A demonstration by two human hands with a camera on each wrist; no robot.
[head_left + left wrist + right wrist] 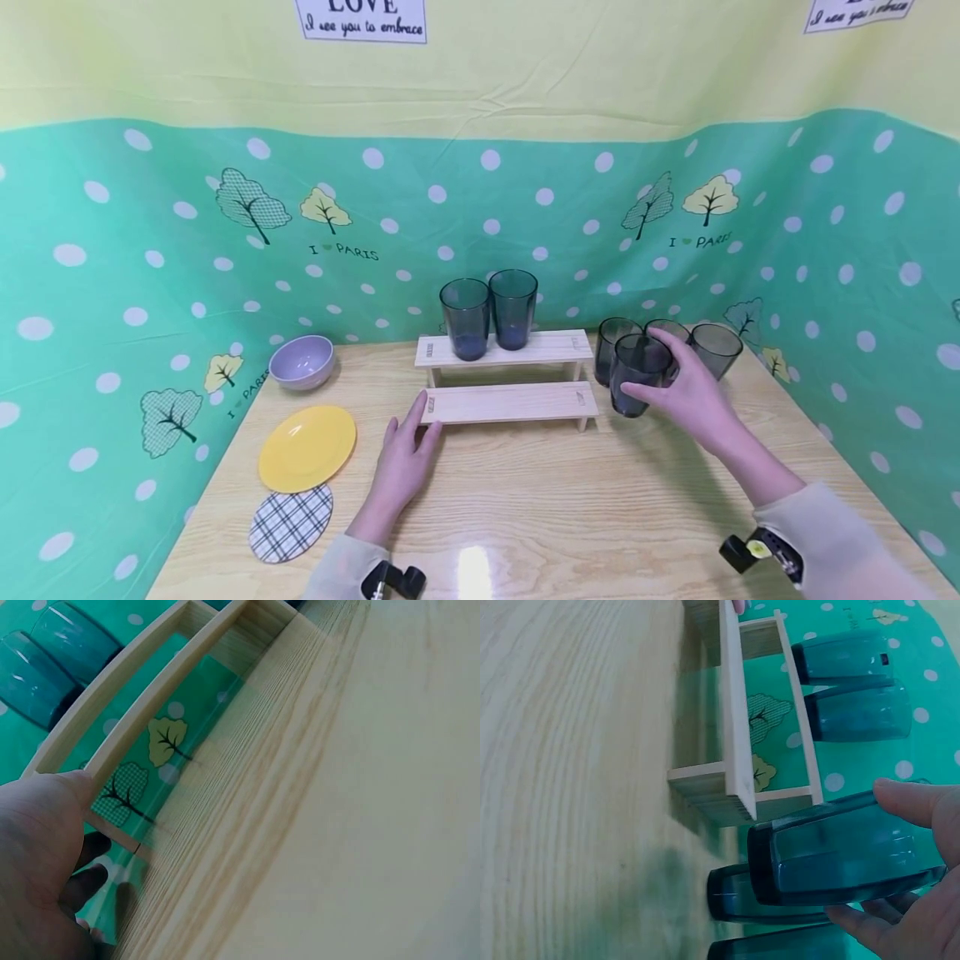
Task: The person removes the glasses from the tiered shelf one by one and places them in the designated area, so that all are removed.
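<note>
A two-tier wooden shelf (510, 402) stands mid-table, with two dark teal glasses (465, 319) (513, 308) on its top tier. My left hand (420, 421) lies flat on the table, its straight fingers touching the left end of the lower tier; in the left wrist view the thumb (71, 787) meets the shelf frame (150, 697). My right hand (663, 367) grips another teal glass (636, 377) just right of the shelf. In the right wrist view this glass (817, 855) seems slightly off the table, beside the shelf's end (735, 727).
Three more glasses (611, 343) (667, 329) (716, 350) stand behind the held one. At the left are a lilac bowl (302, 362), a yellow plate (307, 447) and a plaid coaster (291, 522). A green dotted cloth walls the table on three sides.
</note>
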